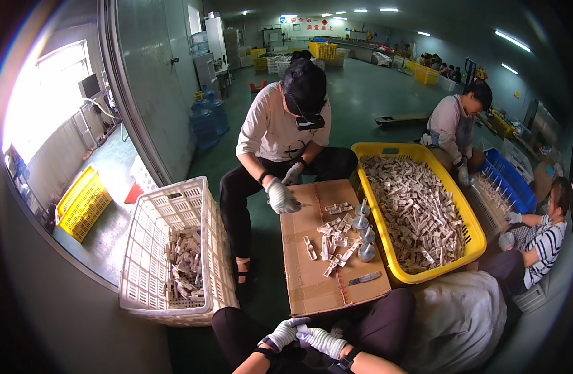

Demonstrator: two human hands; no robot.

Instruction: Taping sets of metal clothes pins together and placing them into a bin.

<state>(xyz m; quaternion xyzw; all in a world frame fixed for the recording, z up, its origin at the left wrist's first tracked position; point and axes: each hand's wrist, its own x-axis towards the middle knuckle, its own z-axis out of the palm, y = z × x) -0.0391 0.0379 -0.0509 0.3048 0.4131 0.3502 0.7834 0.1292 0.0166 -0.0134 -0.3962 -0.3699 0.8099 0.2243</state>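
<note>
Both gloved hands, left hand (284, 333) and right hand (322, 341), meet at the lower edge, fingers closed together on a small pale part (303, 328), its axis unclear, just below the cardboard surface (308, 287) strewn with parts (334, 240).

Left hand (285, 332) and right hand (324, 341): white gloves. Crate (417, 153) yellow, basket (174, 199) white, cardboard box (311, 293) brown, small parts (336, 240) pale grey.
</note>
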